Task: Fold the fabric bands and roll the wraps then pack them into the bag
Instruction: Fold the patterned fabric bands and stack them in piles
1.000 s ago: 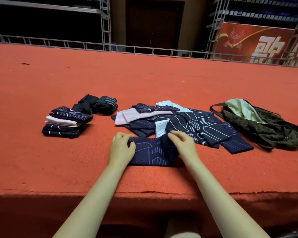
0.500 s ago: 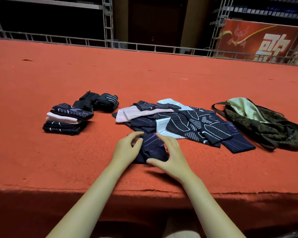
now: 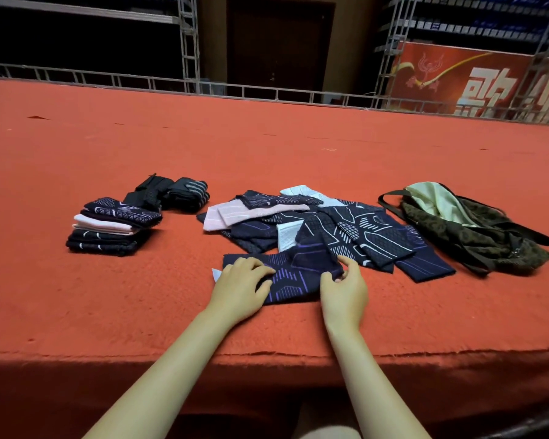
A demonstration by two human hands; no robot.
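Bare red table (image 3: 298, 147) stretches behind the loose pile (image 3: 314, 226), while near its front edge the dark band (image 3: 292, 280) lies spread wider than half a second ago, left hand (image 3: 238, 289) pressing it flat, right hand (image 3: 344, 293) pinching its partly hidden right end

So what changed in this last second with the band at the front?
The navy band, bunched small between the hands half a second ago, now lies spread wider. The left hand rests on its left part; the right hand pinches its right edge. The folded stack, loose pile and bag stayed put.
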